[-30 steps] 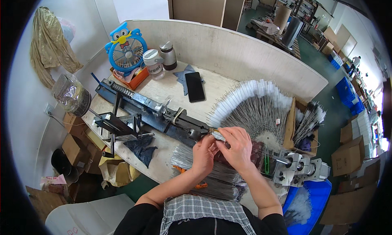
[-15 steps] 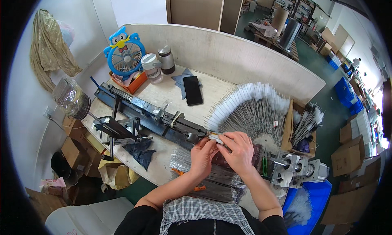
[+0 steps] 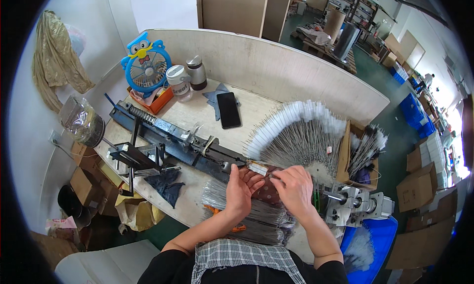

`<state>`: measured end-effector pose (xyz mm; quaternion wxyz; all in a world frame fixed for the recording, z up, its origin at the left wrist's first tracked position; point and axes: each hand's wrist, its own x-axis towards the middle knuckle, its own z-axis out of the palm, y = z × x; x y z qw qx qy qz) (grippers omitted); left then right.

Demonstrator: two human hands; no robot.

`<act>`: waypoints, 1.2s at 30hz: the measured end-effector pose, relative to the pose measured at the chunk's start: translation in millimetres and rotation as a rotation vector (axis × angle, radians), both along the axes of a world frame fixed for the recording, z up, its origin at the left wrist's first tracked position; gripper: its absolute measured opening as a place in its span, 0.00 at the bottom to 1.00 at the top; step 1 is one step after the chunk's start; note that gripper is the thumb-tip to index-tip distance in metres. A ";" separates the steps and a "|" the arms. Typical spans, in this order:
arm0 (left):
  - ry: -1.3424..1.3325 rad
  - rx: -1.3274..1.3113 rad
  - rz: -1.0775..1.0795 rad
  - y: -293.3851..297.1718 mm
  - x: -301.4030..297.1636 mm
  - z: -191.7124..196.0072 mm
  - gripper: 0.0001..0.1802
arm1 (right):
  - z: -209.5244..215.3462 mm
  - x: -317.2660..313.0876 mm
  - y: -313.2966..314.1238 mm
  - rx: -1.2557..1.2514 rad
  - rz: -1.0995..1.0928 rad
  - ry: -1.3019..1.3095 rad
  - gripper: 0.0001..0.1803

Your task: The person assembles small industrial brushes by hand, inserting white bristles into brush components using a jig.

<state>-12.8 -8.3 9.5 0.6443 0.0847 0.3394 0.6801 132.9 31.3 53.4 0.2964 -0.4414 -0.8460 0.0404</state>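
My left hand (image 3: 240,191) is turned partly palm up, its thumb raised and its fingers apart, beside the end of a long metal bench jig (image 3: 202,158). A small whitish block (image 3: 257,168) sits at that end, just beyond my fingertips. My right hand (image 3: 295,189) is closed in a pinch to the right of the block; whatever its fingertips hold is too small to make out. Below both hands lies a dark red dotted pad (image 3: 266,192). Bundled thin metal wires (image 3: 266,222) rest nearer to me. Farther off, wire-stemmed brushes with white bristles (image 3: 296,128) spread in a fan.
A motorised clamp unit (image 3: 363,205) stands at the right, above a blue bin (image 3: 380,249) of white brushes. More brushes fill a cardboard box (image 3: 344,158). A phone (image 3: 228,110), two bottles, a blue fan (image 3: 146,69) and a dark rag (image 3: 165,186) lie around the jig.
My hands have moved apart. The left has let go at the block and opened; the right has drawn slightly right, still pinched. The block now shows in full.
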 end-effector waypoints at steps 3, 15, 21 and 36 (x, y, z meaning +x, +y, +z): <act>0.046 -0.015 -0.021 -3.1 -1.8 2.2 0.36 | 2.7 2.2 -6.5 -0.024 0.020 0.021 0.10; 0.280 -0.151 -0.190 -12.2 -0.2 3.6 0.31 | 14.0 47.7 -14.0 -0.143 0.059 0.203 0.09; 0.536 -0.220 -0.021 -52.5 -86.9 -28.9 0.23 | -17.1 89.3 -50.1 -0.472 0.024 0.112 0.08; 0.437 -0.488 0.911 -128.5 -281.9 -106.2 0.22 | -16.7 114.1 -65.3 -0.641 -0.103 -0.388 0.08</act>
